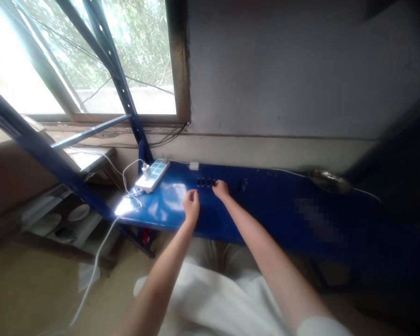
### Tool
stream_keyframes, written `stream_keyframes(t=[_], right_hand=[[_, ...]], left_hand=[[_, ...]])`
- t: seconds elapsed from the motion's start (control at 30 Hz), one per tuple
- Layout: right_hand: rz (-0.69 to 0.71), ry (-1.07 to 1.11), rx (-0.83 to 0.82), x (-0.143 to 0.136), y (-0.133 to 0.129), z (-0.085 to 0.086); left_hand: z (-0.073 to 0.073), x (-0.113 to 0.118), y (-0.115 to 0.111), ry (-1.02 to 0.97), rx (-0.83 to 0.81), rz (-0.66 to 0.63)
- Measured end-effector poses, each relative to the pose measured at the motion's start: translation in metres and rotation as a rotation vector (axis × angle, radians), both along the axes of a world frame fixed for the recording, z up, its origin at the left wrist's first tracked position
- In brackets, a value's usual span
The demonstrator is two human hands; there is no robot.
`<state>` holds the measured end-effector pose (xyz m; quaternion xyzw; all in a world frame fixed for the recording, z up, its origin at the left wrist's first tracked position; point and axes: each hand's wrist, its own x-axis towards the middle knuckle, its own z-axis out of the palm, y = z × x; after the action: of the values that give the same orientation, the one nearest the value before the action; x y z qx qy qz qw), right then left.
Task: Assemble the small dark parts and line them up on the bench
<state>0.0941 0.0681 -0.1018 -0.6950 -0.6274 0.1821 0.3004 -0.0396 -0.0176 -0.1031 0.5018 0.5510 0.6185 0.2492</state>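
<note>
Several small black pieces (203, 182) stand in a short row on the blue metal shelf (213, 219). They are too small to name. At the right end of the row my right hand (221, 188) pinches the last small black piece (214, 182) between its fingertips. My left hand (192, 204) is just nearer to me, left of and below the row. Its fingers are curled together, and whatever they may hold is hidden.
On the left of the shelf lies a white power strip (154, 175) with a plug (146, 171) and white cables. A small white box (194, 166) sits at the back. Rightward are tiny clear bits (245, 184) and a shiny round object (331, 181). Blue uprights (126, 98) rise left.
</note>
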Motion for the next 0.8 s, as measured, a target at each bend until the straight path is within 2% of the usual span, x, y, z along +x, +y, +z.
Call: stream_keyframes(t=[0.23,0.6,0.7,0.8], right_hand=[[0.018,-0.094,-0.148,0.002,0.013,0.005],[0.031,-0.115,-0.225,0.003,0.011,0.012],[0.034,-0.117,-0.225,0.004,0.007,0.014],[0.032,-0.118,-0.154,0.007,-0.002,0.013]], left_hand=[[0.0,-0.001,0.0,-0.02,-0.018,0.0],[0.001,0.0,0.0,-0.025,-0.043,0.003],[0.0,-0.001,0.0,-0.024,-0.039,0.003],[0.001,-0.001,0.0,-0.028,-0.049,0.008]])
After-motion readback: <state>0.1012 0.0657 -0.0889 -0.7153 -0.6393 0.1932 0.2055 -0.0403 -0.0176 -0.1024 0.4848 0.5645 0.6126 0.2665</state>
